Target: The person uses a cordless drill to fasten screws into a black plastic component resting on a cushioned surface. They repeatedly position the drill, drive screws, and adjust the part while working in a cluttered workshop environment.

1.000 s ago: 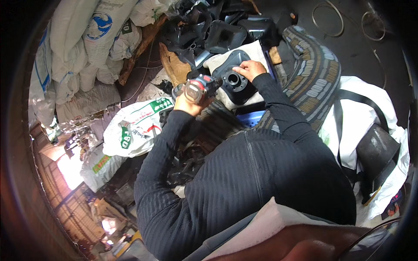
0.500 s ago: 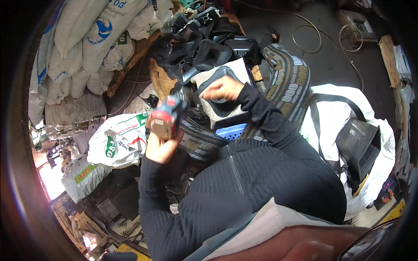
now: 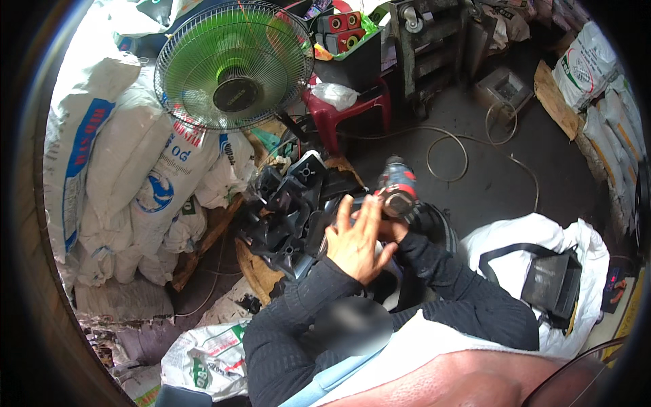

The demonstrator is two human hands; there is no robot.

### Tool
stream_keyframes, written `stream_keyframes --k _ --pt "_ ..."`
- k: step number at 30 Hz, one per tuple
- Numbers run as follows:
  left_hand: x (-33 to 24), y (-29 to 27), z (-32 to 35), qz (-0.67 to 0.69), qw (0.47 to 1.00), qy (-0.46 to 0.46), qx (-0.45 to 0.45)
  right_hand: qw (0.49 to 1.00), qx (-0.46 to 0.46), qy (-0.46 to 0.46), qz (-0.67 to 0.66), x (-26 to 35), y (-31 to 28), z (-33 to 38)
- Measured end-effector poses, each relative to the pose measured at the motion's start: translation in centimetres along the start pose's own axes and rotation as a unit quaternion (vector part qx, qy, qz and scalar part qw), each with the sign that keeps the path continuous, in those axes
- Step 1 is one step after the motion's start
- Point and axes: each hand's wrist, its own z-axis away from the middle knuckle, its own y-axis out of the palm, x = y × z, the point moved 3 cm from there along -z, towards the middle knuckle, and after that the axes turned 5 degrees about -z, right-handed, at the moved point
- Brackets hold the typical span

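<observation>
Spreading the left hand (image 3: 358, 247) wide, fingers open, tips just beside the drill (image 3: 399, 184). Looking red and dark, with a rounded back end. Sitting right above the right hand (image 3: 392, 230), partly hidden; cannot tell whether gripped. Lying farther left: black parts (image 3: 288, 203).

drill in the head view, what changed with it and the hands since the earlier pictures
The drill has gone from the left hand to the right hand, over to the person's right. The left hand is now open and spread, close to the drill. The view has tilted up, bringing in the fan and red stool. The white sacks and the heap of black parts stayed put.
</observation>
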Motion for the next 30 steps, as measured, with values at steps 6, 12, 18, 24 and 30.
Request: stream_keyframes --k 6,12,18,24,30 --pt "21.0 9.4 -6.0 0.348 0.906 -0.185 -0.15 0.969 -0.241 -0.056 0.015 6.5 -2.1 0.6" --pt "49.6 30.4 -2.6 0.085 0.881 -0.463 -0.039 0.965 -0.258 -0.034 0.016 10.5 -5.0 0.7" --pt "54.0 36.0 -11.5 0.045 0.889 -0.449 -0.079 0.94 -0.298 -0.119 0.116 14.0 -12.2 6.5" --pt "56.6 42.1 -17.7 -0.041 0.935 -0.347 0.066 0.852 -0.462 -0.103 0.222 14.1 -11.8 6.4" --pt "58.6 43.0 -19.8 -0.143 0.901 -0.332 0.238 0.784 -0.542 -0.143 0.267 15.1 -12.5 5.6"
